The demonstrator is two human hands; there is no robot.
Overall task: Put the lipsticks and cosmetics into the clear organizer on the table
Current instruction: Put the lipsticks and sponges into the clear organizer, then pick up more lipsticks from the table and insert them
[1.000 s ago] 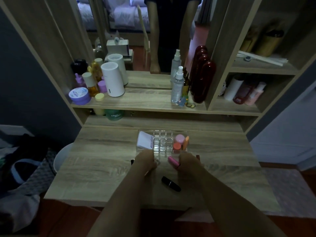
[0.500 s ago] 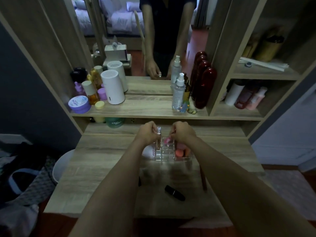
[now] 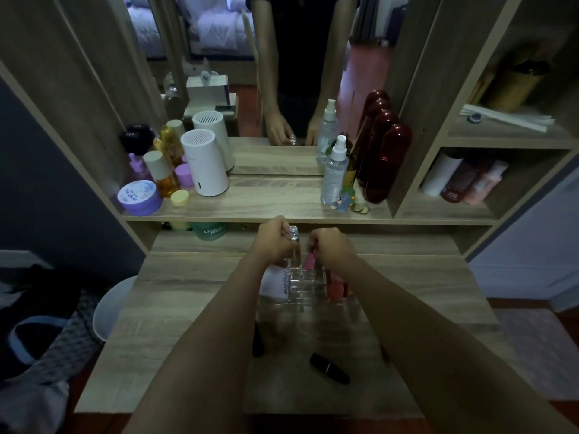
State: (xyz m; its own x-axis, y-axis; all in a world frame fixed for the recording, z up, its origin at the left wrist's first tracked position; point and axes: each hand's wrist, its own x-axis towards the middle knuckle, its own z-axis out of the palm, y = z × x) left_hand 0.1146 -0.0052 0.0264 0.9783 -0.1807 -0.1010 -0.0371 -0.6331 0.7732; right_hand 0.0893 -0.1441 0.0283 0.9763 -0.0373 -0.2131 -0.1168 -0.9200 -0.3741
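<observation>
Nearest the camera, a short black lipstick tube (image 3: pixel 329 368) lay on its side on the pale wood-grain table (image 3: pixel 188 308), between the two bare forearms and touching neither. A dark upright object (image 3: pixel 258 339) stood beside the left forearm, mostly hidden, so its kind could not be told. A thin dark item (image 3: pixel 384 355) showed at the edge of the right forearm, largely covered.

Further in sat the clear acrylic organizer with square compartments (image 3: pixel 300 286). A white tube with dark lettering (image 3: pixel 277 281) lay in its left section, and coral-orange rounded cosmetics (image 3: pixel 336 286) filled the right section; their exact number was hard to make out in the dim light.

Over the organizer's back rows, the left hand (image 3: pixel 272 242) had its grip closed around a slim clear vial with a silvery cap (image 3: pixel 294 242), held upright with its lower end down among the compartments. The right hand (image 3: pixel 332 247) pinched the top of a pink lipstick (image 3: pixel 310 260), grip narrow, the stick's lower end entering a compartment just beside the vial. Which cells they occupied could not be told.

Beyond, the shelf (image 3: pixel 266 208) carried a white cylindrical humidifier (image 3: pixel 205 166), a purple round tin (image 3: pixel 140 195), a clear spray bottle (image 3: pixel 335 173) and a dark red bottle (image 3: pixel 387 164). The mirror (image 3: pixel 297 73) reflected both hands.
</observation>
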